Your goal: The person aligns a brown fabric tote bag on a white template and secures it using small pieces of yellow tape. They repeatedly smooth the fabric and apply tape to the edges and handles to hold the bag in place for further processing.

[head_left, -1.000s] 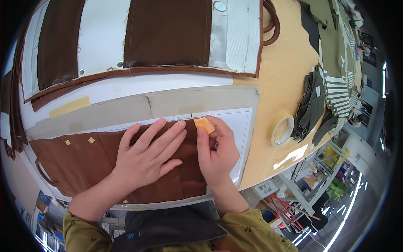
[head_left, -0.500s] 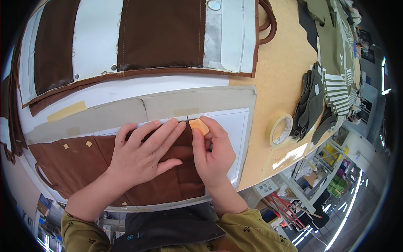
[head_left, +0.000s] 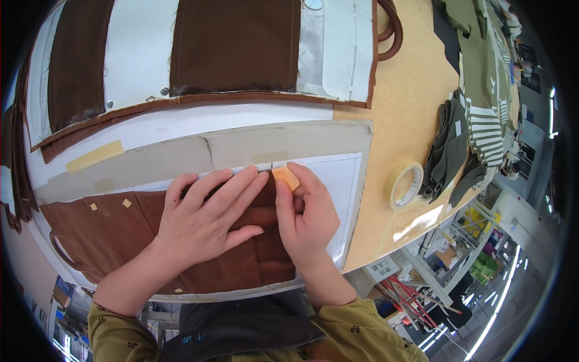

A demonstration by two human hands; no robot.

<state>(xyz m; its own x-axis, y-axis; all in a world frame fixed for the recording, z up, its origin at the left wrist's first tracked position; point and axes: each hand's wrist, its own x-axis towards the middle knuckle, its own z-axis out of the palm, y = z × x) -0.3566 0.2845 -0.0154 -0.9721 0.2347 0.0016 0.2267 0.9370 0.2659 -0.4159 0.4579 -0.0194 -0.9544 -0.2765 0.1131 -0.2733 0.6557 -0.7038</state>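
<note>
Brown panel [head_left: 235, 259] touches left fingers [head_left: 233, 187]; apron [head_left: 247, 323] lettering [head_left: 194, 339] seems blue.

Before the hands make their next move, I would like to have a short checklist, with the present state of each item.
1. Left hand lies palm down on the brown piece: ok.
2. Right hand has a grip on the small orange piece: ok, pinched between thumb and forefinger.
3. Orange piece is at the brown piece's far edge: ok, near its right end.
4. Brown piece lies fully smooth: not ok, creases show between the hands.
5. Tape roll is clear of both hands: ok, off to the right.
6. Surface directly under the orange piece is clean: cannot tell, it is covered.
</note>
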